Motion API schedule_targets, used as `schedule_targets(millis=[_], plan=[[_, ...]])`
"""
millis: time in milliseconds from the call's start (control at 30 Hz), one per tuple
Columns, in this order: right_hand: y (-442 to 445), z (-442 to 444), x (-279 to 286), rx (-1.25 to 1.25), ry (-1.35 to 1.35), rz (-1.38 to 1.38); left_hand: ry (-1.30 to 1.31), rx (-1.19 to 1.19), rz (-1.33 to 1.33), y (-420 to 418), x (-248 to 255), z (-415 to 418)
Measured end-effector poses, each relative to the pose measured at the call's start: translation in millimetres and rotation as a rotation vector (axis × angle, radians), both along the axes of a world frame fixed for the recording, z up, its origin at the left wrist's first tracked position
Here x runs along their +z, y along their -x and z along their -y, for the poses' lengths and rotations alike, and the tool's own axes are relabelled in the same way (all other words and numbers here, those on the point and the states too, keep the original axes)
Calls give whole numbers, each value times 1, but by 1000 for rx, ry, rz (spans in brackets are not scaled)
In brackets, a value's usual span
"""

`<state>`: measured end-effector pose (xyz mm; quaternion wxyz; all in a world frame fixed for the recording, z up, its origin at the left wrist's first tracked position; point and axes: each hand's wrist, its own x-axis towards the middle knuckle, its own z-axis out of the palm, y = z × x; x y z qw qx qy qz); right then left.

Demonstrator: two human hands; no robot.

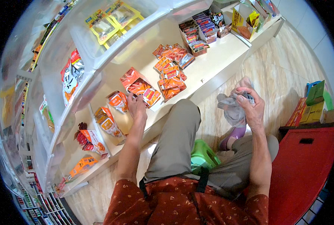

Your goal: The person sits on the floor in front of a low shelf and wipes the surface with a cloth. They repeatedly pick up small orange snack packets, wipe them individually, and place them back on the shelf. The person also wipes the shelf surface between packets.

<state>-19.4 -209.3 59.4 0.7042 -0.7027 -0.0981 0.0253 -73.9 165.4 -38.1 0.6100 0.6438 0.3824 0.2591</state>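
Observation:
My left hand (pixel 137 108) is at the near edge of an orange display box (pixel 130 77) on the lowest shelf, its fingertips against the corner. Orange snack packets (pixel 150 94) lie in that box; whether the fingers grip it is hard to see. Just left of the hand stands a smaller orange and white box (pixel 118 101). A crumpled grey cloth (pixel 233 108) is bunched in my right hand (pixel 251 108), held over the floor beside the shelf. Beyond the left hand, a loose pile of orange snack packets (pixel 171 78) is spread on the shelf board (pixel 212 60).
Clear plastic bins (pixel 127 36) with bagged snacks overhang the shelf. Open boxes of small packets (pixel 193 38) stand at its far end. A green plastic stool (pixel 202 154) is between my legs. At right is a red cabinet (pixel 299 160) with cartons (pixel 314 108) on it.

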Motion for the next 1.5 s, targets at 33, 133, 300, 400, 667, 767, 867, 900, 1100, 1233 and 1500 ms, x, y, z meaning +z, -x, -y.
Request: schedule_targets(millis=[33,133,300,400,667,767,867,900,1100,1233,1500], plan=[[1,-2,1,16,2,7,1,15,57,0,-6,-1],[2,-2,2,83,3,-64,-201,68,108,2,-17,13],[3,-4,1,137,18,-18,-614,-69,23,15,-24,19],[3,2,1,137,29,-53,-1159,-413,-462,15,-7,28],[-11,21,0,40,-456,-229,-1462,-643,-606,5,0,-2],[-15,25,0,90,-670,-225,-1497,-615,-630,4,1,-9],[-16,27,3,100,-815,-338,-1497,-610,-572,4,11,11],[-17,27,6,112,-882,-392,-1493,-618,-542,6,14,17],[-37,78,6,178,-1224,-264,-1269,-772,-385,1,19,35],[-35,68,-18,34,-1155,-435,-1263,-788,-404,-27,19,62],[-29,59,-20,139,-1215,-437,-1580,-766,-482,-70,4,56]])
